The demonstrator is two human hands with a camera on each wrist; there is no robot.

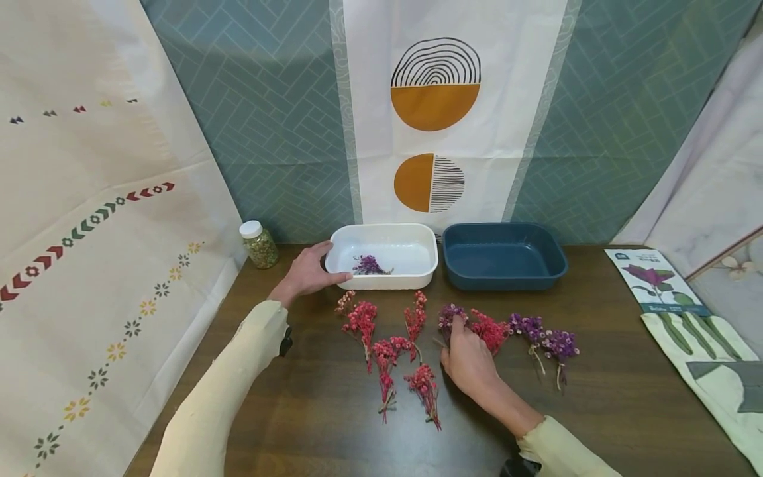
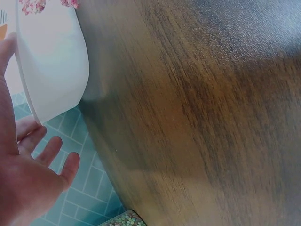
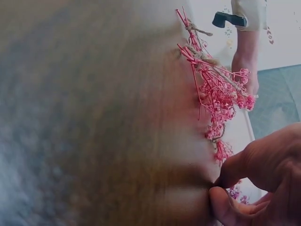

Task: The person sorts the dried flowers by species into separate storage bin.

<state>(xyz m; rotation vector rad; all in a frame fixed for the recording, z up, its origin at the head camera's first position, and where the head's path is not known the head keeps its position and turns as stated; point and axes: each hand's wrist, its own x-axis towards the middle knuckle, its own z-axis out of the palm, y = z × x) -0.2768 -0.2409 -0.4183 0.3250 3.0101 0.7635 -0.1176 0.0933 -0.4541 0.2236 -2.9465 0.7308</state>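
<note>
My left hand [image 1: 308, 271] rests at the left end of a white rectangular dish [image 1: 389, 282], thumb on its front rim. In the left wrist view, the other fingers [image 2: 51, 149] are loosely spread by the dish's corner. A purple dried-flower sprig [image 1: 368, 265] lies inside the dish. My right hand [image 1: 471, 363] pinches another purple dried-flower bunch [image 1: 451, 314] low over the table; thumb and forefinger meet in the right wrist view, largely hiding its stem. Just beside this hand lies a pink bunch [image 1: 490, 331]. Several pink bunches [image 1: 386, 361] lie between the hands.
A blue dish [image 1: 503, 283] stands right of the white one. Two purple bunches [image 1: 559, 344] lie farther right. A jar with a white lid [image 1: 259, 246] stands at the back left. A flower-picture packet [image 1: 658, 281] and a patterned cloth [image 1: 703, 371] lie along the right edge.
</note>
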